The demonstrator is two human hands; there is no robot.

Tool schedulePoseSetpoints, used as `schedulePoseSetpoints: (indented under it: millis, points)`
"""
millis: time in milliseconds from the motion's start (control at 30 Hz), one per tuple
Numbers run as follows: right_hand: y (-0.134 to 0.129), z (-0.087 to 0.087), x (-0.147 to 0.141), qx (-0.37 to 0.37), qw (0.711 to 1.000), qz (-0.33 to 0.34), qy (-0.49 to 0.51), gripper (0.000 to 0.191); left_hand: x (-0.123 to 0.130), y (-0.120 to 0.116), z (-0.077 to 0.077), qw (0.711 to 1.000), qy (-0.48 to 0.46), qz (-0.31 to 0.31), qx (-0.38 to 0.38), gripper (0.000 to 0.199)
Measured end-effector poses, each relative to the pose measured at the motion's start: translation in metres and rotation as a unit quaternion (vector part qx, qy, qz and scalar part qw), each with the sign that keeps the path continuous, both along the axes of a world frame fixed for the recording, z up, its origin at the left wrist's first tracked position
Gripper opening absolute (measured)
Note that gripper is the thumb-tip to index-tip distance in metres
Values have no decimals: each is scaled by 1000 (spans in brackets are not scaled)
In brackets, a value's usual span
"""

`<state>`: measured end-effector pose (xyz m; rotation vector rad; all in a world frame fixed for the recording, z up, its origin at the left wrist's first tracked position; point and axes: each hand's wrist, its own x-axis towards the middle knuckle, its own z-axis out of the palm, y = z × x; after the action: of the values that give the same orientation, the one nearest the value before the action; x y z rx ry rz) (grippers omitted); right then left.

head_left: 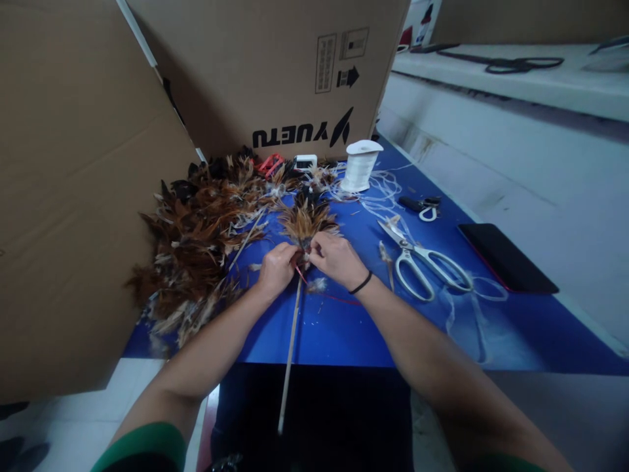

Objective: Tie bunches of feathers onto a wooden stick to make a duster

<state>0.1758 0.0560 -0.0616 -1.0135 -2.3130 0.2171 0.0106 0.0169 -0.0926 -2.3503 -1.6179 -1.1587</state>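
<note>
A tuft of brown and black feathers (305,219) lies on the blue table, fixed around the upper end of a thin stick (291,347). The stick runs down past the table edge over my lap. At the tuft's base, my left hand (278,269) is closed in a pinch, a red string (301,274) coming out by its fingertips. Close beside it, my right hand (337,259), with a black band on the wrist, also pinches at the feather base. What lies between the right fingertips is hidden.
Loose feathers (191,229) pile up at left against a cardboard box (275,72). Behind stands a white spool (362,167) with tangled clear strips. To the right lie scissors (430,265), keys (423,206) and a dark phone (508,257). More scissors (521,63) rest on a ledge.
</note>
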Motion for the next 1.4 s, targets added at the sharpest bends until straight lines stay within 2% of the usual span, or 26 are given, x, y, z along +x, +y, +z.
schedulePoseSetpoints:
  millis: [167, 300, 367, 500, 600, 733, 833, 1000, 1167, 1300, 1400]
  points:
    - [4, -3, 0, -17, 999, 11, 45, 11, -3, -4, 1, 997, 68, 19, -14, 21]
    - [3, -2, 2, -21, 999, 32, 11, 20, -4, -8, 7, 992, 111, 40, -45, 22]
    - [2, -2, 3, -29, 999, 35, -23, 22, -5, -9, 9, 992, 101, 51, -54, 21]
    - [0, 1, 3, -45, 995, 22, -90, 24, -8, -6, 9, 997, -9, 40, -70, 12]
    - [-2, 4, 2, -44, 990, 13, -134, 23, -10, -1, 7, 987, -127, 20, -98, 10]
    - [-4, 7, 2, -33, 983, 14, -179, 22, -9, 1, 6, 946, -277, -33, -164, 13]
    - [-5, 8, 1, -22, 982, 22, -186, 22, -6, 0, 6, 911, -347, -85, -204, 20]
    - [-6, 9, 0, -26, 980, 36, -195, 23, -3, 1, 8, 860, -422, -116, -264, 31]
    - [-8, 13, -1, -34, 974, 37, -222, 26, -5, 3, 10, 795, -502, -157, -303, 39]
    - [-10, 15, 0, -23, 969, 40, -244, 28, -6, 3, 11, 788, -508, -164, -307, 40]
    - [-10, 14, 0, -31, 970, 40, -238, 27, -6, 5, 7, 808, -488, -151, -294, 36]
